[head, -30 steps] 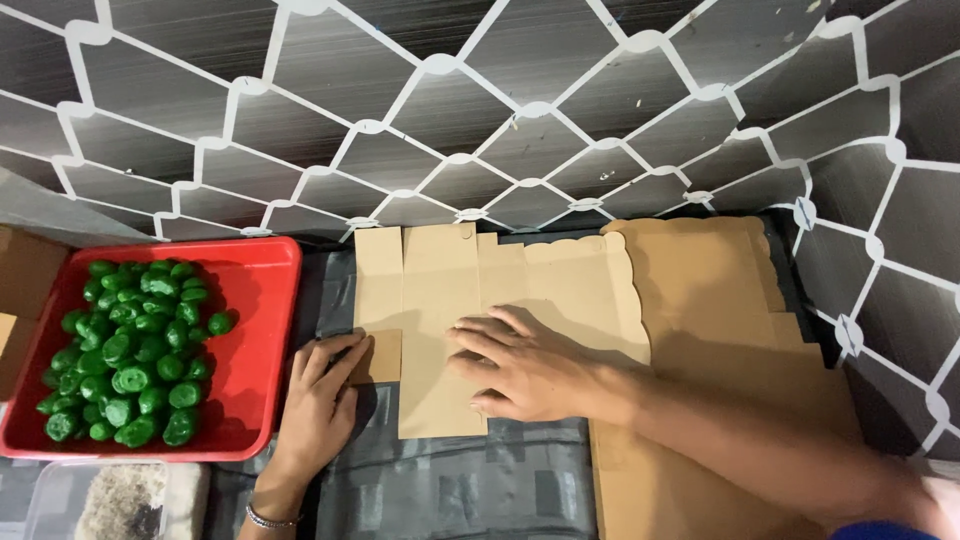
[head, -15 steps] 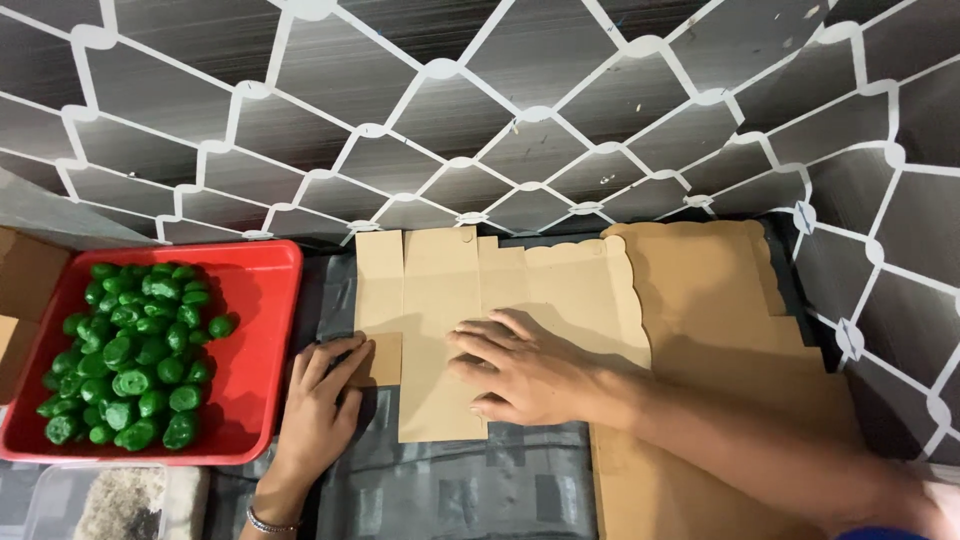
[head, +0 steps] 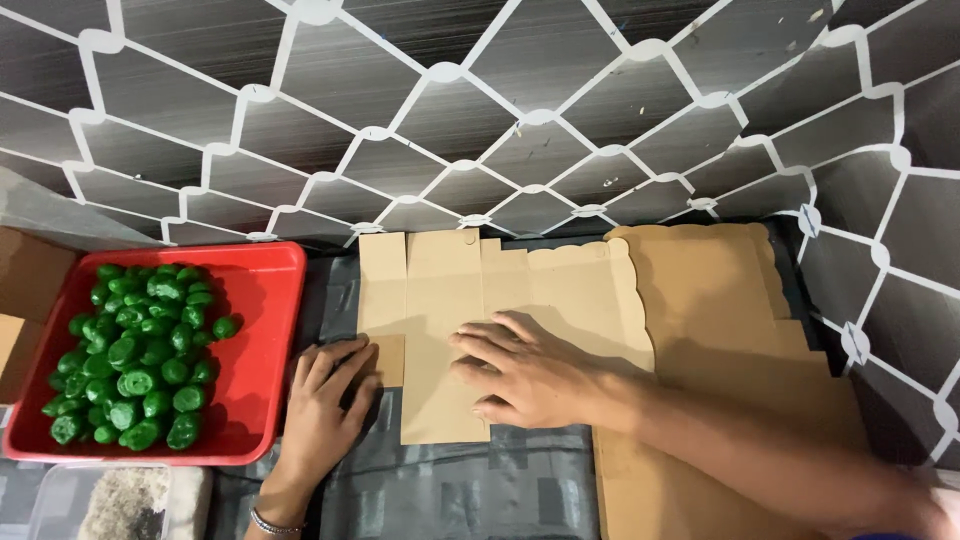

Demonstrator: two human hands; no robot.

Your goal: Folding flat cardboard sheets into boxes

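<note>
A flat, unfolded brown cardboard box blank [head: 440, 290] lies on the dark grey table. My right hand [head: 525, 372] presses flat on the middle of it, fingers spread and pointing left. At the blank's lower left flap, my left hand [head: 325, 405] rests palm down on the table, fingertips touching the flap's edge. Neither hand grips anything.
A red tray [head: 262, 300] holding several small green round pieces [head: 135, 350] stands to the left. A stack of more flat cardboard blanks [head: 720, 320] lies on the right, under my right forearm. A patterned wall runs behind. A clear container [head: 120, 500] sits at bottom left.
</note>
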